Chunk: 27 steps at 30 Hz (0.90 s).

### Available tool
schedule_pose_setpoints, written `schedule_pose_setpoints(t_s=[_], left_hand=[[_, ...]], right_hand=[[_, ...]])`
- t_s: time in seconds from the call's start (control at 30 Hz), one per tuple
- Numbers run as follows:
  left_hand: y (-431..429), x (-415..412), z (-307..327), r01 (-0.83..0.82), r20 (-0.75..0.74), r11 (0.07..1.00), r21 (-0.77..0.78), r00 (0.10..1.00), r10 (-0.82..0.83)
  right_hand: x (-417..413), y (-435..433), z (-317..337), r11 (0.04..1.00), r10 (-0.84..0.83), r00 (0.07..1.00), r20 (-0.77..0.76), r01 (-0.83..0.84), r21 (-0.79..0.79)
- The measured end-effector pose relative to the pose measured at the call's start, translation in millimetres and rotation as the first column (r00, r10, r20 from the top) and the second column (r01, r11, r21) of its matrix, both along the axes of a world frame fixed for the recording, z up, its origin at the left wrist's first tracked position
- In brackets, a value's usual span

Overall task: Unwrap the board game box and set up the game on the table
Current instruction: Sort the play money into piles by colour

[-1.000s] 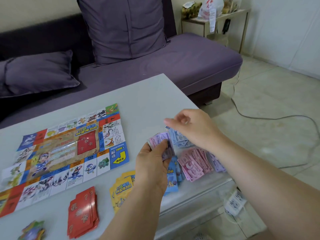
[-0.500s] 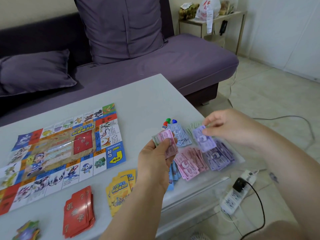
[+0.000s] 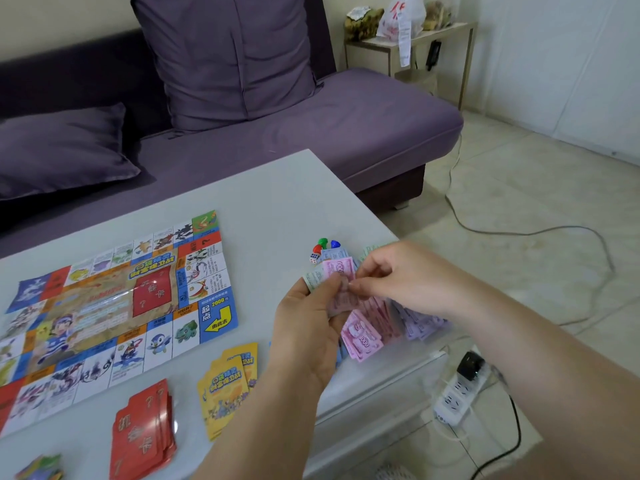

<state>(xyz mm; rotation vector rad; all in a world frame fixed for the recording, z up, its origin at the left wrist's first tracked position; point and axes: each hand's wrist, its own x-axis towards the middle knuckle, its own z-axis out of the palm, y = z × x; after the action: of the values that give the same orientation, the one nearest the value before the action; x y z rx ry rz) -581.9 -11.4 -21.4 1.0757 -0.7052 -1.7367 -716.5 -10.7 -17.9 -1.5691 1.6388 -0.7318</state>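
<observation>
Head view, left hand [image 3: 304,327] grip holding banknotes [image 3: 337,269], right hand [image 3: 398,275] grip pinching them, near table [image 3: 277,202] edge, board [image 3: 114,306] well apart.

Purple sofa [image 3: 363,133] along a cream wall [image 3: 52,15]; tall back cushion [image 3: 228,57] propped upright against the backrest, smaller pillow [image 3: 62,150] lying towards the left end. White low table [image 3: 277,195] stands just in front of the sofa. Past the sofa's right end, a slim side table [image 3: 436,38] carries a white plastic bag [image 3: 401,15] and lumpy items too blurred to name. Floor [image 3: 519,188] of pale glossy tile in soft, even light; grey cable [image 3: 519,233] loops across it, white power strip [image 3: 453,396] with black plug [image 3: 469,365] by the table's right edge.
</observation>
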Motion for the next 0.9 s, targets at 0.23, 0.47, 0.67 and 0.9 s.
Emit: schedule_pose_setpoints(t_s=[0.23, 0.47, 0.67, 0.9], left_hand=[[-9, 26, -3, -0.115, 0.022, 0.993, -0.017, 0.993, 0.115], [-4, 22, -4, -0.088, 0.033, 0.996, 0.019, 0.996, 0.088], [-1, 14, -2, -0.03, 0.042, 0.999, 0.038, 0.999, 0.028], [-12, 19, -2, -0.067, 0.088, 0.998, 0.004, 0.994, 0.067]], right_hand=[[-5, -1, 7, 0.997, -0.038, 0.999, 0.002, 0.037, 0.073], [5, 4, 7, 0.997, -0.073, 0.992, -0.102, 0.072, -0.016], [18, -1, 3, 1.0, 0.003, 1.0, 0.022, -0.003, -0.013], [-18, -12, 0, 0.957, -0.272, 0.962, -0.018, 0.268, -0.113]])
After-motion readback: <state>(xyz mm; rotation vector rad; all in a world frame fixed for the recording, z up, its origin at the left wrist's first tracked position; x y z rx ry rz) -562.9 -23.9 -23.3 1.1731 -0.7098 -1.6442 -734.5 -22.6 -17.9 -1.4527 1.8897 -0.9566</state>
